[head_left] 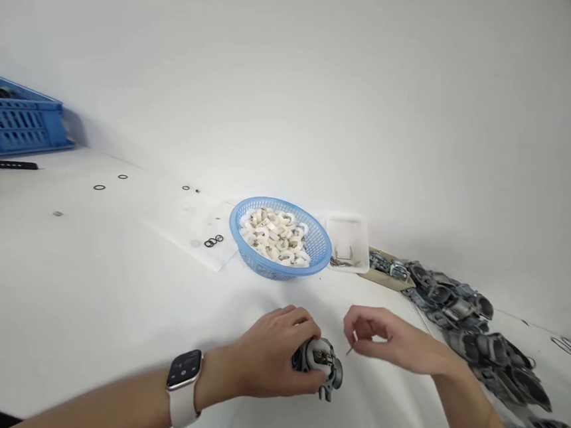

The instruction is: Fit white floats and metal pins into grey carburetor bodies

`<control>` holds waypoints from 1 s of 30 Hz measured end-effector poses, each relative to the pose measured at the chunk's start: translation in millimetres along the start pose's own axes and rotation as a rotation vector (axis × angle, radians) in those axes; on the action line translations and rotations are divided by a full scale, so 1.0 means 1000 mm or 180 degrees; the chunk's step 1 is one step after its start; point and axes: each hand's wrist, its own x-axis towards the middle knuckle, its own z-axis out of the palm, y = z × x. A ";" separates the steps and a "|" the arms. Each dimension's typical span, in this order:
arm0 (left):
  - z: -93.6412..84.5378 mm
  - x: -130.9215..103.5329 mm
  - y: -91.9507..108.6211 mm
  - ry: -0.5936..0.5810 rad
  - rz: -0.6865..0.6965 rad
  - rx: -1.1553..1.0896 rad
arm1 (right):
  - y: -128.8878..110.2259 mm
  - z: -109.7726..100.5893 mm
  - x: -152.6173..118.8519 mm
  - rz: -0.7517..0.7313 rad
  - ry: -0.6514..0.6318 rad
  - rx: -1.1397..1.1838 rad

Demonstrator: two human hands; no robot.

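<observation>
My left hand (278, 353) grips a grey metal carburetor (337, 372) against the white table. A white plastic float (318, 352) sits in its upturned side, with brass parts showing in the middle. To the right of it, my right hand (397, 340) pinches a thin metal pin (349, 352) between thumb and finger, its tip a little apart from the carburetor. Behind both hands stands a round blue basket (256, 263) heaped with white floats (276, 236).
Beside the basket are a white tray (351, 228) with thin pins and a cardboard box (384, 280) of small metal parts. Carburetor bodies (462, 309) pile up along the right. Black rings (212, 241) lie at left, before a blue crate (23, 121). A wall rises behind.
</observation>
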 end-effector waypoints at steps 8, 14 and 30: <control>0.000 0.001 0.005 0.0008 -0.0062 -0.0095 | -0.006 0.055 -0.001 -0.0336 0.0549 0.0911; 0.001 -0.003 0.006 -0.0027 -0.0252 -0.0218 | 0.008 0.054 -0.007 -0.0510 0.0841 0.1509; -0.001 -0.001 0.013 -0.0240 -0.0789 -0.0452 | 0.018 0.065 0.012 -0.0465 0.0846 0.2295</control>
